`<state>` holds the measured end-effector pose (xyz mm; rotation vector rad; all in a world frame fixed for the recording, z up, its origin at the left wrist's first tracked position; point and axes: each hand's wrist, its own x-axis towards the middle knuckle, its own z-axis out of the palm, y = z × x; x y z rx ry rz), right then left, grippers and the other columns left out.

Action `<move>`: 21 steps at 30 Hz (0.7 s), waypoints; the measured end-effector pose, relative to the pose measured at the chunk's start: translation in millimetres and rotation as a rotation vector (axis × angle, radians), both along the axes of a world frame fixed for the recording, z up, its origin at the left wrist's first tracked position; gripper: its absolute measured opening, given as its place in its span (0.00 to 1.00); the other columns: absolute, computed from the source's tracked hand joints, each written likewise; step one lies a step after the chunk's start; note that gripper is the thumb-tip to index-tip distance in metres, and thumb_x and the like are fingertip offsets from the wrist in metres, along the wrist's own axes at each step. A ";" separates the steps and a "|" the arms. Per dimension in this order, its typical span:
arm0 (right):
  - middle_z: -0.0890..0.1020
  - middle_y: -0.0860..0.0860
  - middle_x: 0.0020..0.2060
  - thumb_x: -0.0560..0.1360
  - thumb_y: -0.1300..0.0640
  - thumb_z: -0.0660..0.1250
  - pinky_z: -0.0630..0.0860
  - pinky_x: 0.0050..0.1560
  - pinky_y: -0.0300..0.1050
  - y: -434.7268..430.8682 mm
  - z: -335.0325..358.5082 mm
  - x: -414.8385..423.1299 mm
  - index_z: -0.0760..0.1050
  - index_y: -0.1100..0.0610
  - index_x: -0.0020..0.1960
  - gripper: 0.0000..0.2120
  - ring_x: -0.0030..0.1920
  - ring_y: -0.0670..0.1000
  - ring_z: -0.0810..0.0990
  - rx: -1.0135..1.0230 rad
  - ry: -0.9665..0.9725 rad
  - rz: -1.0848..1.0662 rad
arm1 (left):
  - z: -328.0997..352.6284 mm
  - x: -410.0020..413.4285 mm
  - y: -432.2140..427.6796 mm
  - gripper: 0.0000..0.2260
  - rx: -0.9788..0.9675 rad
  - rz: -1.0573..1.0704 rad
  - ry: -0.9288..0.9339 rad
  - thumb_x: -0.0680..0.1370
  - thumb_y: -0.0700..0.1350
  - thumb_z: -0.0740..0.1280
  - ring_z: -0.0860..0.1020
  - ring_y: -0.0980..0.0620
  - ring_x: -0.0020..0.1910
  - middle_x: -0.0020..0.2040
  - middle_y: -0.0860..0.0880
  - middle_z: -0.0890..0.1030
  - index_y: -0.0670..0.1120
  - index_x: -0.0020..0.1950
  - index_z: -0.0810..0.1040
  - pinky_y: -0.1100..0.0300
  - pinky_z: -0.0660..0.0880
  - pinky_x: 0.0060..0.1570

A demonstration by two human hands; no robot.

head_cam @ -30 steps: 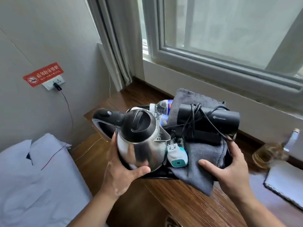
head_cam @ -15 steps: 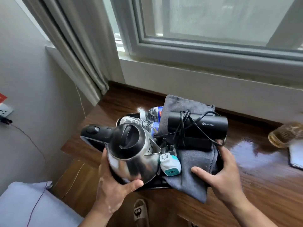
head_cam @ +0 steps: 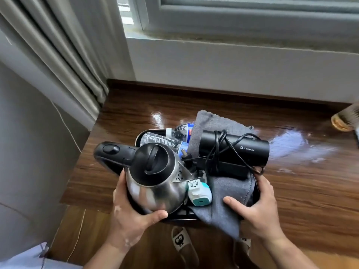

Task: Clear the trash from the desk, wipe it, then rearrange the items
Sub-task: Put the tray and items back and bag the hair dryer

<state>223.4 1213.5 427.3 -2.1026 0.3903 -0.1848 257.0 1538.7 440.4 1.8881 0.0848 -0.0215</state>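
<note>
At far left hangs the pleated grey curtain point(head_cam: 58, 55), and beside it lies the left end of the glossy brown wooden desk point(head_cam: 124, 121). The left hand point(head_cam: 134, 216) clasps the near left side of the black rectangular tray point(head_cam: 180, 217), with the thumb curled against the lower body of the stainless-steel kettle with black lid and handle point(head_cam: 157, 183). Behind the kettle lie clear plastic water bottles point(head_cam: 163, 140). To its right sit a white-and-teal plug adaptor point(head_cam: 200, 195), a folded grey cloth point(head_cam: 227, 195) and a black cylindrical hair dryer wrapped in its cord point(head_cam: 237, 150). The right hand point(head_cam: 258, 216) grasps the tray's near right corner through the cloth. Compared with one second ago, the loaded tray has travelled from beyond the desk corner to a position over the left end of the desk, nearer the window wall; both grasps are unchanged. The desk right of the tray shows a wet sheen point(head_cam: 291, 144) (consistent with wiping done), so the rearranging stage is judged to be in hand. The tray's near edge projects past the desk front; whether its base rests on the desk cannot be told. An amber glass container point(head_cam: 342, 121) stands at far right.
</note>
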 end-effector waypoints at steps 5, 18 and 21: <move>0.72 0.34 0.60 0.54 0.31 0.77 0.69 0.66 0.49 27.7 -24.5 2.8 0.70 0.44 0.69 0.46 0.63 0.52 0.73 -0.006 0.010 -0.037 | -35.2 18.6 30.2 0.65 0.017 -0.026 0.074 0.46 0.65 0.84 0.69 0.45 0.73 0.72 0.47 0.72 0.52 0.79 0.60 0.36 0.65 0.71; 0.73 0.43 0.64 0.55 0.33 0.78 0.66 0.70 0.48 86.1 -59.2 20.2 0.67 0.39 0.71 0.47 0.68 0.49 0.70 -0.003 0.068 -0.048 | -71.2 71.2 86.9 0.66 0.127 -0.159 0.095 0.48 0.67 0.82 0.67 0.47 0.74 0.73 0.49 0.70 0.52 0.80 0.56 0.39 0.65 0.72; 0.73 0.41 0.64 0.57 0.36 0.79 0.69 0.71 0.53 92.2 -61.5 26.8 0.67 0.39 0.70 0.45 0.68 0.49 0.71 0.011 0.091 -0.014 | -71.7 87.8 96.5 0.66 0.170 -0.204 0.073 0.49 0.67 0.82 0.68 0.48 0.73 0.73 0.50 0.70 0.50 0.80 0.55 0.39 0.65 0.72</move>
